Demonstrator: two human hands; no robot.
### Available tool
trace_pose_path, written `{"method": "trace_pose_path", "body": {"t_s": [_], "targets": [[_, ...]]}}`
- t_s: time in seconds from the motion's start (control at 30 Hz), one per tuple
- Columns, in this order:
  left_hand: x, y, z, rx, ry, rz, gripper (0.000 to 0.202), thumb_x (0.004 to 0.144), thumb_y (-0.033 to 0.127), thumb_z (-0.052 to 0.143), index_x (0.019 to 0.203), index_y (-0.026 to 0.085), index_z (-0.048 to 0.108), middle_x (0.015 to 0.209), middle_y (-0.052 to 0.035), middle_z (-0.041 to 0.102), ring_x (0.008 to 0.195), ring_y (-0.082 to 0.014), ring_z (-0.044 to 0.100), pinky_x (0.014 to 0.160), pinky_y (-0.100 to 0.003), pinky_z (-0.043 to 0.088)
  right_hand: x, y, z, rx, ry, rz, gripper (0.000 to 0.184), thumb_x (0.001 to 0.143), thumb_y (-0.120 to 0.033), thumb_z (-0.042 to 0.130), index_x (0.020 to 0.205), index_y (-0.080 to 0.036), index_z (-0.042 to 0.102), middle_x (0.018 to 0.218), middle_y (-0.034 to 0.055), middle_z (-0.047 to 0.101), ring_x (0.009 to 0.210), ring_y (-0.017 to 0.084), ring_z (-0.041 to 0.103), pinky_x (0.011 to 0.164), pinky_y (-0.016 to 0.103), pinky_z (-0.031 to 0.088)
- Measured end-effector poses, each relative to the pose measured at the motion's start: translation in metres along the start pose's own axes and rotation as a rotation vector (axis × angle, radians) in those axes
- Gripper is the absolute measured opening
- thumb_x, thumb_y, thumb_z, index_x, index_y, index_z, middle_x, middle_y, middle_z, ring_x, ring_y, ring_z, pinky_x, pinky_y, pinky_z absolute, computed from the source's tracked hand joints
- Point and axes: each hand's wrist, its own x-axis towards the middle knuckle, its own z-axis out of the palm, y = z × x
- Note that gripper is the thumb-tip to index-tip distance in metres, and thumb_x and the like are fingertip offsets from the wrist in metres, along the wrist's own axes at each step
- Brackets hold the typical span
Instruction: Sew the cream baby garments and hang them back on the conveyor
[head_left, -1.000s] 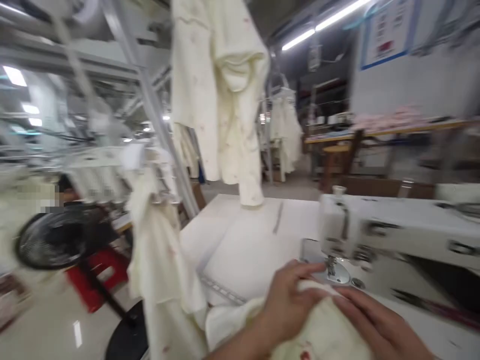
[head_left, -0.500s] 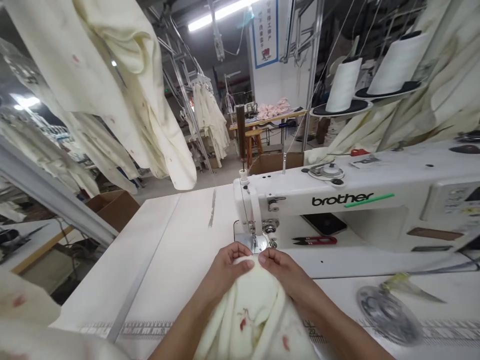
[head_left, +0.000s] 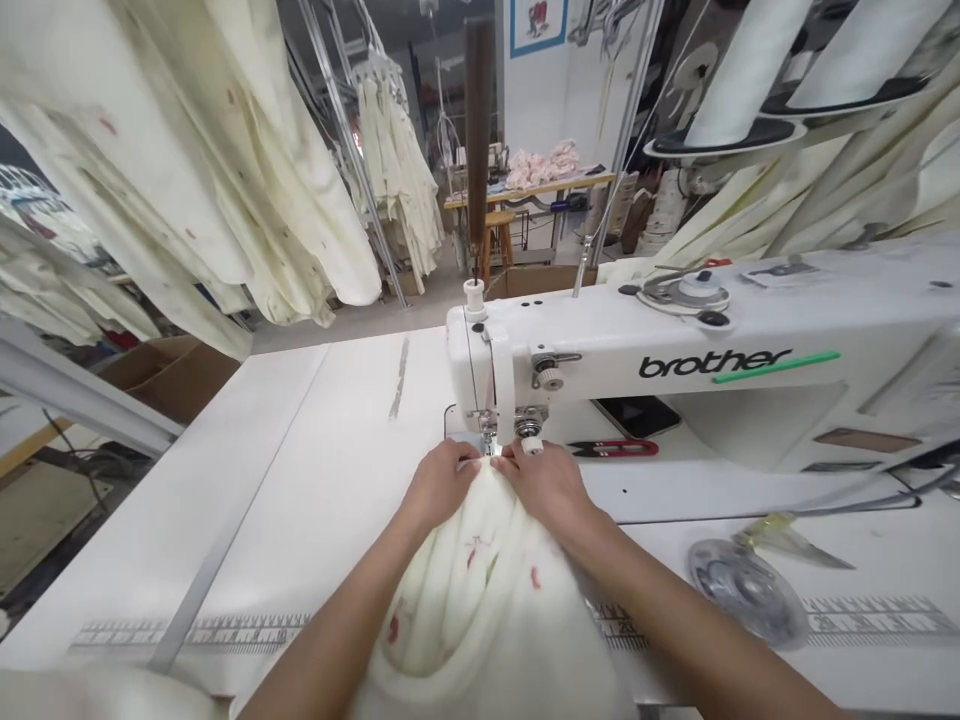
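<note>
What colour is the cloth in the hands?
Cream cloth with small red prints, seen in the head view.

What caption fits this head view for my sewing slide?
Both hands, left and right, hold cream cloth at a sewing machine's needle.

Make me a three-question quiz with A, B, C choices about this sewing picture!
1. Where are the red thread snips?
A. on the white sewing machine bed, under its arm
B. on the floor
C. in a hand

2. What colour is the stripe beside the machine's name?
A. blue
B. green
C. orange

3. What are the left hand and right hand doing?
A. resting empty
B. holding scissors
C. pinching the cream printed fabric at the needle

Answers: 1 A, they lie under the arm; 2 B, the stripe is green; 3 C, both grip the fabric's edge.
</note>
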Motion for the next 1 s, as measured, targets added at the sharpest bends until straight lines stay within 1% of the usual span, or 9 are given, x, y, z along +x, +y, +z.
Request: {"method": "trace_pose_path", "body": {"t_s": [0.07, 0.17, 0.33, 0.4, 0.5, 0.63, 0.73, 0.8, 1.0], "targets": [[0.003, 0.004, 0.001, 0.063, 0.046, -0.037, 0.022, 0.075, 0.027, 0.046, 0.085, 0.017, 0.063, 0.091, -0.0055, 0.064, 0.083, -0.0190, 0.057, 0.071, -0.026, 0.040, 0.001, 0.002, 0.000, -0.019, 0.011, 0.013, 0.012, 0.084, -0.024, 0.054, 0.078, -0.017, 0.062, 0.073, 0.0040, 0.064, 0.071, 0.021, 0.058, 0.055, 0.025, 0.029], [0.007, 0.011, 0.004, 0.092, 0.060, -0.066, 0.018, 0.073, 0.026, 0.047, 0.078, 0.018, 0.063, 0.081, -0.0030, 0.064, 0.076, -0.0172, 0.057, 0.065, -0.024, 0.038, 0.003, 0.003, 0.001, -0.014, 0.040, 0.021, 0.013, 0.083, -0.024, 0.053, 0.075, -0.019, 0.061, 0.069, 0.0019, 0.063, 0.068, 0.019, 0.057, 0.054, 0.024, 0.030], [0.011, 0.019, 0.007, 0.141, 0.087, -0.121, 0.017, 0.073, 0.022, 0.046, 0.075, 0.018, 0.062, 0.070, -0.0011, 0.061, 0.070, -0.0158, 0.055, 0.057, -0.022, 0.033, 0.004, 0.004, 0.003, 0.012, 0.100, 0.029, 0.011, 0.080, -0.018, 0.050, 0.077, -0.019, 0.061, 0.070, 0.0016, 0.063, 0.067, 0.018, 0.057, 0.056, 0.023, 0.031], [0.011, 0.019, 0.008, 0.142, 0.111, -0.137, 0.016, 0.074, 0.024, 0.047, 0.075, 0.018, 0.062, 0.071, -0.0015, 0.061, 0.070, -0.0161, 0.055, 0.056, -0.022, 0.032, 0.004, 0.006, 0.004, 0.023, 0.111, 0.023, 0.011, 0.079, -0.017, 0.049, 0.078, -0.019, 0.061, 0.072, 0.0016, 0.064, 0.067, 0.018, 0.057, 0.056, 0.023, 0.032], [0.009, 0.017, 0.009, 0.101, 0.117, -0.103, 0.016, 0.075, 0.025, 0.047, 0.076, 0.018, 0.061, 0.074, -0.0024, 0.062, 0.072, -0.0165, 0.056, 0.059, -0.022, 0.033, 0.004, 0.008, 0.005, 0.028, 0.127, 0.013, 0.011, 0.078, -0.015, 0.050, 0.079, -0.018, 0.060, 0.072, 0.0022, 0.064, 0.068, 0.018, 0.058, 0.057, 0.023, 0.032], [0.010, 0.015, 0.011, 0.064, 0.121, -0.070, 0.014, 0.075, 0.023, 0.046, 0.077, 0.016, 0.059, 0.081, -0.0044, 0.063, 0.075, -0.0175, 0.056, 0.064, -0.024, 0.036, 0.005, 0.011, 0.009, 0.017, 0.149, 0.011, 0.012, 0.077, -0.014, 0.049, 0.079, -0.018, 0.061, 0.072, 0.0031, 0.065, 0.069, 0.020, 0.060, 0.056, 0.024, 0.033], [0.012, 0.015, 0.013, 0.058, 0.154, -0.073, 0.011, 0.074, 0.020, 0.047, 0.073, 0.016, 0.057, 0.080, -0.0050, 0.063, 0.075, -0.0174, 0.056, 0.066, -0.025, 0.036, 0.005, 0.014, 0.012, -0.013, 0.175, 0.010, 0.010, 0.078, -0.015, 0.051, 0.076, -0.017, 0.061, 0.072, 0.0049, 0.065, 0.070, 0.021, 0.060, 0.056, 0.025, 0.034], [0.013, 0.014, 0.015, 0.047, 0.169, -0.072, 0.009, 0.073, 0.018, 0.047, 0.072, 0.016, 0.056, 0.079, -0.0049, 0.063, 0.075, -0.0171, 0.056, 0.066, -0.025, 0.037, 0.005, 0.015, 0.013, -0.036, 0.200, 0.008, 0.012, 0.079, -0.015, 0.050, 0.074, -0.016, 0.061, 0.070, 0.0062, 0.065, 0.069, 0.022, 0.060, 0.056, 0.025, 0.034], [0.014, 0.009, 0.019, 0.042, 0.176, -0.051, 0.010, 0.075, 0.019, 0.044, 0.072, 0.018, 0.054, 0.081, -0.0051, 0.061, 0.072, -0.0165, 0.055, 0.065, -0.026, 0.037, 0.004, 0.017, 0.012, -0.046, 0.240, -0.016, 0.012, 0.077, -0.013, 0.052, 0.071, -0.016, 0.062, 0.064, 0.0045, 0.063, 0.060, 0.019, 0.059, 0.053, 0.024, 0.034]]}}
